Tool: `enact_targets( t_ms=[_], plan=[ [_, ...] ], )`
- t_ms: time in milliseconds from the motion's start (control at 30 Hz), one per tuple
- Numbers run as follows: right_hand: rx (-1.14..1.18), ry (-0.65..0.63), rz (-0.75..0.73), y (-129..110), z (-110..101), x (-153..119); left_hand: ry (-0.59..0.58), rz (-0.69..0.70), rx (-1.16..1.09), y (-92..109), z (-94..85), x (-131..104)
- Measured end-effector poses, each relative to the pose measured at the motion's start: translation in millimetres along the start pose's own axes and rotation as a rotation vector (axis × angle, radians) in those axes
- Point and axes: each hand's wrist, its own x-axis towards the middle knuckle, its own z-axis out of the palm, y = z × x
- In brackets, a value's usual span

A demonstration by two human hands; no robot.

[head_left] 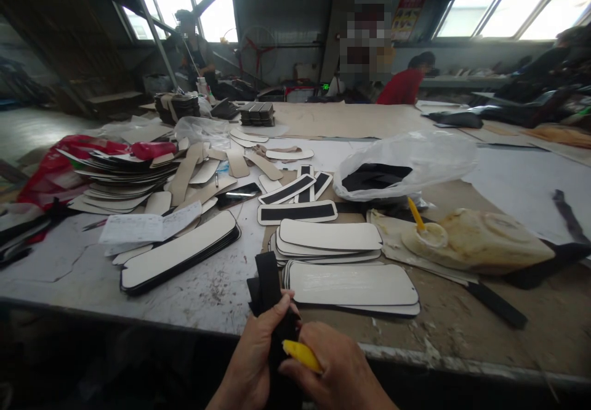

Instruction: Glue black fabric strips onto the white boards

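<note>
At six o'clock, the left hand [253, 351] grips the black strap [268, 277]; the right hand [339, 354] grips a yellow tool [302, 356]. If the floppy strap bends, the tool could slip and poke the left hand (it's near).

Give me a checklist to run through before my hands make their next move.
1. Left hand has its grip on the black strips: ok, their upper ends stick up past the thumb.
2. Right hand has its grip on the yellow tool: ok, fingers closed around it.
3. Working end of the yellow tool in sight: cannot tell what it is or where it points.
4. Nearest stack of white panels squared up: not ok, lower panels jut out at the right.
5. Yellow stick seated in the pale jug: ok, it leans in the opening.
</note>
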Motion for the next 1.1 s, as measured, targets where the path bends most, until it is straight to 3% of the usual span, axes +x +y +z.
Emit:
enact_targets(
  t_ms=[67, 167, 300, 500, 667, 867, 1000, 1100],
  plan=[
    [0.08, -0.001, 0.059, 1, -4, 0, -0.036, 0.047, 0.006, -3, -2.5, -2],
    [0.168, 0.079, 0.158, 3, -12, 5, -0.052, 0.012, -0.017, -6, -2.1, -4],
    [0.311, 0.111, 0.137, 5, -17, 13, -0.09, 0.007, 0.044, -6, 5.7, -5],
    [0.731, 0.146, 0.487, 10, -34, 24, -0.085, -0.098, 0.254, -4, 4.8, -4],
    [0.832, 0.264, 0.642, 13, -42, 32, -0.155, 0.019, 0.371, -7, -0.7, -1],
    [1.05, 0.039, 0.622, 6, -31, 25, -0.05, 0.141, 0.4, -22, -0.9, 8],
    [0.997, 0.245, 0.821, 16, -33, 20, -0.14, 0.104, 0.444, -29, -2.0, 9],
    [0.994, 0.367, 0.896, 28, -44, 20, -0.129, 0.089, 0.381, -32, -7.3, 9]
  ],
)
